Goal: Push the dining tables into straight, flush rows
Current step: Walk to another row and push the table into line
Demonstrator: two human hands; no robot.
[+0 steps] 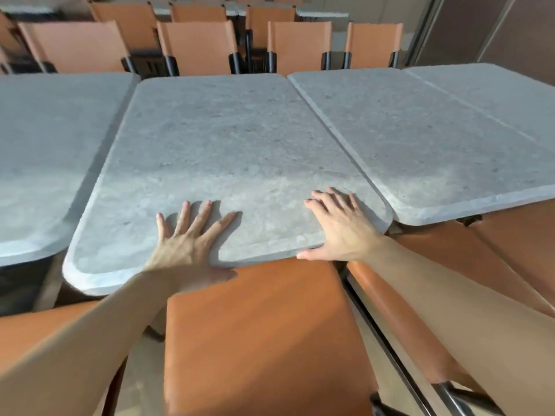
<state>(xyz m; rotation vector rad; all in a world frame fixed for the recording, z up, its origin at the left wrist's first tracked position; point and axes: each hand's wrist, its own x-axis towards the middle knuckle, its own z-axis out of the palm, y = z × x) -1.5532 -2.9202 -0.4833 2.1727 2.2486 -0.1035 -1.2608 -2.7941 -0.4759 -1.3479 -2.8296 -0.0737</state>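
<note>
Benches of grey stone run in a row across the middle of the frame. Left bench [45, 163] sits apart from the centre bench [228, 151] — a dark gap shows between them, and its near edge lies farther up the frame. Left hand [187, 244] presses flat on the centre bench near its lower edge, fingers [183, 217] spread wide and straight. Right hand [336, 229] lies flat near the lower right corner, fingers splayed, thumb along the rim. Right bench [435, 151] lies just beside the centre one. Orange chair [255, 334] stands at lower centre — more orange chairs [198, 43] line the top.
</note>
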